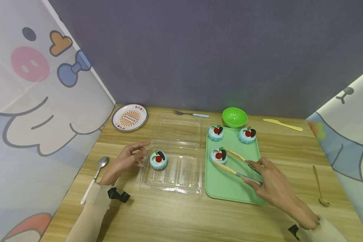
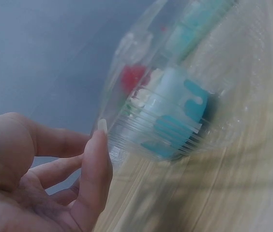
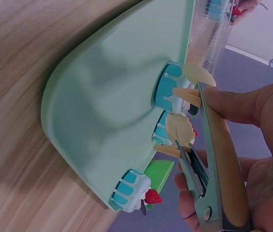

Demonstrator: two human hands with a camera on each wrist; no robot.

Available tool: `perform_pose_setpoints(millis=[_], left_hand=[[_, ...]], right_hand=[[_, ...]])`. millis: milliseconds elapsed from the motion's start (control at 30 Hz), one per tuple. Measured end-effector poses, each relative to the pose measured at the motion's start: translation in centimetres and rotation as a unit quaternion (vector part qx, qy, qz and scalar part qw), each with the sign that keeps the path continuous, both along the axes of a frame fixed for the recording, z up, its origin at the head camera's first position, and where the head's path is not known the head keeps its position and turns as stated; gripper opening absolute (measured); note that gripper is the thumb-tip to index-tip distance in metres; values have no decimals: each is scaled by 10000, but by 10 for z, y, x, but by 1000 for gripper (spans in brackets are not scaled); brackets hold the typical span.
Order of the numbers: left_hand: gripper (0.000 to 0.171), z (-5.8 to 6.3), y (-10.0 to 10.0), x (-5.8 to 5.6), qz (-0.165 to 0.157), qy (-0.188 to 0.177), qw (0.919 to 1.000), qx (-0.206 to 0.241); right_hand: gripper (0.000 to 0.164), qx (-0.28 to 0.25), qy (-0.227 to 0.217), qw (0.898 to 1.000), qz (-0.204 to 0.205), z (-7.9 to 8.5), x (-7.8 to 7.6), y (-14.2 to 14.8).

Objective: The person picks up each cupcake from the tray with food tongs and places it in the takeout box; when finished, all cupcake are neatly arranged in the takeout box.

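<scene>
My left hand [image 1: 128, 160] pinches the left rim of an opened clear plastic clamshell box [image 1: 181, 188] between thumb and finger. Inside the box's near half, at its left, sits a small blue cake [image 1: 158, 160] topped with a red berry; it is blurred through the plastic in the left wrist view. In my right hand [image 1: 272, 183] is a pair of tongs [image 1: 245, 176] with pale yellow tips. Those tips straddle a matching cake [image 1: 217, 156] on the green tray [image 1: 230, 188]. Two more cakes, one left [image 1: 215, 133] and one right [image 1: 246, 135], stand at the tray's far end.
Behind the tray is a green bowl [image 1: 234, 117]. A patterned plate [image 1: 129, 117] and a fork [image 1: 191, 114] lie along the back. A spoon [image 1: 94, 179] lies at left; a yellow knife [image 1: 282, 125] and a gold spoon [image 1: 320, 188] lie at right.
</scene>
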State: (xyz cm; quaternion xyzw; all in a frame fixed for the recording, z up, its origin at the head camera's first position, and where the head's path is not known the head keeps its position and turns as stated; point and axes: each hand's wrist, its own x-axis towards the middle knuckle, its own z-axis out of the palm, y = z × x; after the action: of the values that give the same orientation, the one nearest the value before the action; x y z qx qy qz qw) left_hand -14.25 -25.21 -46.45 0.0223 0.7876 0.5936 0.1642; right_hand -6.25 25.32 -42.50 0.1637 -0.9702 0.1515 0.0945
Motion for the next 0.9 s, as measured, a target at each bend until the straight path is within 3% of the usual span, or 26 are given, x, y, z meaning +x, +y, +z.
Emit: perform_pose_setpoints(millis=[500, 900], left_hand=[[45, -1, 0, 1, -31, 38, 10000, 22], [44, -1, -1, -1, -27, 38, 10000, 43]], right_hand=[[56, -124, 237, 9996, 49, -1, 2, 1], [56, -266, 449, 9986, -59, 15, 2, 1]])
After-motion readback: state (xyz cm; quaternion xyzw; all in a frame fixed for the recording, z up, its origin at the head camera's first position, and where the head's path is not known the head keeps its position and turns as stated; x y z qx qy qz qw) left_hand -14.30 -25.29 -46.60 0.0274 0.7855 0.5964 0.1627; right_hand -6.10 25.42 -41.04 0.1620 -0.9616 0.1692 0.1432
